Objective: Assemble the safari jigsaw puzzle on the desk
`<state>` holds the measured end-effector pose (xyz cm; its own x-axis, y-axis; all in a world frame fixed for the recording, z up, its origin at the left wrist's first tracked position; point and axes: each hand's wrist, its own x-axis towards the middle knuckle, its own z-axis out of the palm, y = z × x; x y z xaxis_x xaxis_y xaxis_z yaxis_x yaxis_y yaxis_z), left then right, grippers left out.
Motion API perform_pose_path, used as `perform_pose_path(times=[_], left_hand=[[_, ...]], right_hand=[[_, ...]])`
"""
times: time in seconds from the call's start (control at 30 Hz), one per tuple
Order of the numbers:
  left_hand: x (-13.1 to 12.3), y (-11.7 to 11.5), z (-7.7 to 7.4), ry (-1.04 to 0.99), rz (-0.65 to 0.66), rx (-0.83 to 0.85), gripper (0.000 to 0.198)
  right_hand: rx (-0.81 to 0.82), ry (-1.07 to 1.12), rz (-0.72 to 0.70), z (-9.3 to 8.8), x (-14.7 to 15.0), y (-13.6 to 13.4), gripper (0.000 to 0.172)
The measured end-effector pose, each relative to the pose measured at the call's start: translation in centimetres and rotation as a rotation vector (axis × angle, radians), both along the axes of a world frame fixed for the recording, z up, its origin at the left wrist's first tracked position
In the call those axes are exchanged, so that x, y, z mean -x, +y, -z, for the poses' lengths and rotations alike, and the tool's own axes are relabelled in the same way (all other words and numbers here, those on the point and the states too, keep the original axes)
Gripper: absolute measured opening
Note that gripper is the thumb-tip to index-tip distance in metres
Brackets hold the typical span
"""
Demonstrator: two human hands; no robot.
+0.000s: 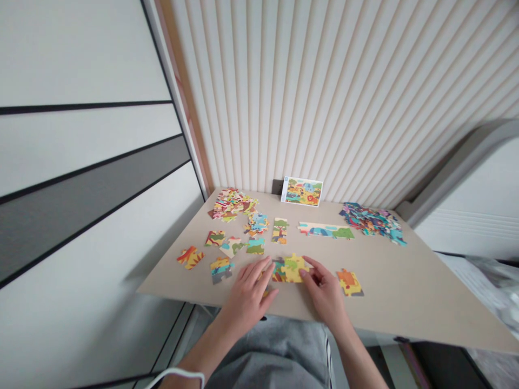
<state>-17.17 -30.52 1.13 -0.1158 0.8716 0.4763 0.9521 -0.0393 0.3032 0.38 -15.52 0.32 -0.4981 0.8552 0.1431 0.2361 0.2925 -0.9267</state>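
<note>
My left hand [248, 289] lies flat on the beige tabletop [385, 292], its fingertips at the left edge of a small cluster of joined jigsaw pieces [290, 269]. My right hand [322, 286] pinches the cluster's yellow-green jigsaw piece [294, 268] from the right. Loose pieces lie near my left hand, including a grey-backed piece [221, 269] and a green one [255, 246]. An orange-yellow piece [349, 282] sits to the right of my right hand. My hands hide part of the cluster.
A puzzle picture card [302, 192] stands against the ribbed wall at the table's back. Heaped pieces lie at back left [232, 204] and back right [372, 223]. A long assembled strip [326, 230] lies between them. Tall white panels stand left; my grey-clothed lap [267, 351] is below the front edge.
</note>
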Motion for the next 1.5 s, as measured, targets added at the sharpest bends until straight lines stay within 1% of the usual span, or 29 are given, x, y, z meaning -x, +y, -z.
perform_pose_path(times=[0.07, 0.2, 0.3, 0.43, 0.57, 0.8, 0.97, 1.33, 1.43, 1.5], left_hand=[[-0.1, 0.1, 0.0, 0.006, 0.018, 0.032, 0.043], [-0.2, 0.1, -0.3, -0.006, 0.079, 0.084, 0.035], [-0.2, 0.1, -0.4, -0.019, 0.091, 0.092, 0.034], [-0.2, 0.1, -0.4, -0.023, 0.093, 0.094, 0.032], [-0.2, 0.1, -0.3, -0.022, 0.094, 0.075, 0.032], [-0.2, 0.2, 0.2, 0.003, 0.088, 0.035, 0.031], [-0.3, 0.3, 0.4, 0.012, 0.078, 0.007, 0.032], [-0.3, 0.3, 0.2, 0.010, 0.074, 0.062, 0.031], [-0.3, 0.3, 0.4, 0.025, 0.075, 0.035, 0.032], [-0.3, 0.1, 0.7, 0.049, 0.092, -0.011, 0.033]], right_hand=[[-0.026, -0.044, 0.057, 0.2, -0.9, 1.1, 0.062], [-0.063, -0.119, 0.069, 0.9, -1.8, 2.2, 0.059], [-0.081, -0.156, 0.070, 1.3, -1.6, 2.0, 0.056], [-0.104, -0.176, 0.066, 1.2, -1.6, 1.5, 0.054], [-0.154, -0.207, 0.092, 1.3, -1.9, 1.4, 0.050], [-0.251, -0.277, 0.142, 1.8, -2.0, 1.4, 0.045], [-0.263, -0.303, 0.150, 1.8, -2.0, 1.4, 0.044], [-0.274, -0.331, 0.144, 1.2, -2.0, 1.1, 0.043], [-0.282, -0.324, 0.148, 1.3, -2.0, 1.2, 0.044], [-0.289, -0.319, 0.153, 1.4, -2.0, 1.2, 0.043]])
